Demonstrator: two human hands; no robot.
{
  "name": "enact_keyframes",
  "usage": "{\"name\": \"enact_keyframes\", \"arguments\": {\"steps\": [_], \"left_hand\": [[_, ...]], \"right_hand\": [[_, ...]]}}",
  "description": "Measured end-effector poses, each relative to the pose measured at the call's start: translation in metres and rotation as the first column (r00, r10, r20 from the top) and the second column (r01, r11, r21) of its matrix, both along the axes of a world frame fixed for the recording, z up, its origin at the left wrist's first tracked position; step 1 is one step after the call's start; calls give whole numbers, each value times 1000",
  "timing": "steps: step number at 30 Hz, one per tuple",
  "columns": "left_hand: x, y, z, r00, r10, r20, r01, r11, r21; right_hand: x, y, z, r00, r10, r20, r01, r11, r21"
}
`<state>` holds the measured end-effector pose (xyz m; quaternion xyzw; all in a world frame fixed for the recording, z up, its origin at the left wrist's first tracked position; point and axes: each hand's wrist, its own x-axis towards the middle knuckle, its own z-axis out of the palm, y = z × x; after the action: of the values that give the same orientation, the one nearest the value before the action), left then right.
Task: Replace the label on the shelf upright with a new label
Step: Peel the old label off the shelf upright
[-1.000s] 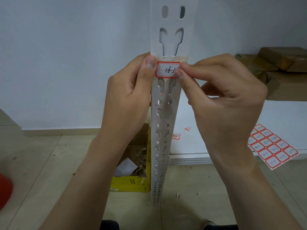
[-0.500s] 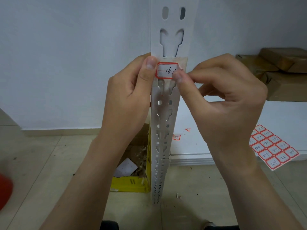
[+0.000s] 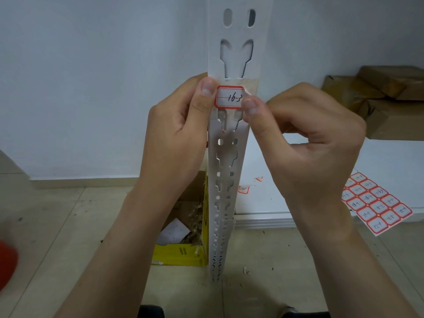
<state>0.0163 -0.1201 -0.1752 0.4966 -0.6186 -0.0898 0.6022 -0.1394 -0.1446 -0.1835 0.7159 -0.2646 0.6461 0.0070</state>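
A white slotted shelf upright (image 3: 234,51) stands in front of me. A red-bordered label (image 3: 229,97) marked "16-3" is stuck across it, over a patch of old yellowish tape. My left hand (image 3: 176,138) grips the upright's left edge, thumb beside the label's left end. My right hand (image 3: 305,143) pinches the label's right end with thumb and finger. The label's upper right corner curls away from the metal. A sheet of several handwritten red-bordered labels (image 3: 376,203) lies on the white shelf board (image 3: 263,207) at the right.
A yellow cardboard box (image 3: 181,251) with scraps stands on the floor left of the upright's foot. Torn label scraps (image 3: 243,189) lie on the shelf board. Brown parcels (image 3: 378,102) sit on the shelf at right. A blurred red object (image 3: 6,260) shows at the left edge.
My right thumb has slid slightly right and down, uncovering the "3" on the label. The label's upper right corner now lifts off. My left hand has stayed put.
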Motion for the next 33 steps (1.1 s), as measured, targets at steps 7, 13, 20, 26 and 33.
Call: {"name": "enact_keyframes", "arguments": {"steps": [7, 13, 20, 26, 33], "left_hand": [[0, -1, 1, 1000, 0, 3, 0, 1000, -6], [0, 0, 0, 1000, 9, 6, -9, 1000, -10], [-1, 0, 1, 1000, 8, 15, -8, 1000, -5], [-1, 0, 0, 1000, 7, 10, -7, 1000, -1], [1, -2, -1, 1000, 12, 5, -12, 1000, -3]], "right_hand": [[2, 1, -1, 1000, 18, 5, -18, 1000, 14], [2, 2, 0, 999, 44, 19, -45, 998, 39], [0, -1, 0, 999, -40, 33, 38, 997, 64], [4, -1, 1, 998, -63, 3, 62, 995, 73], [9, 3, 5, 998, -61, 16, 58, 988, 141]]}}
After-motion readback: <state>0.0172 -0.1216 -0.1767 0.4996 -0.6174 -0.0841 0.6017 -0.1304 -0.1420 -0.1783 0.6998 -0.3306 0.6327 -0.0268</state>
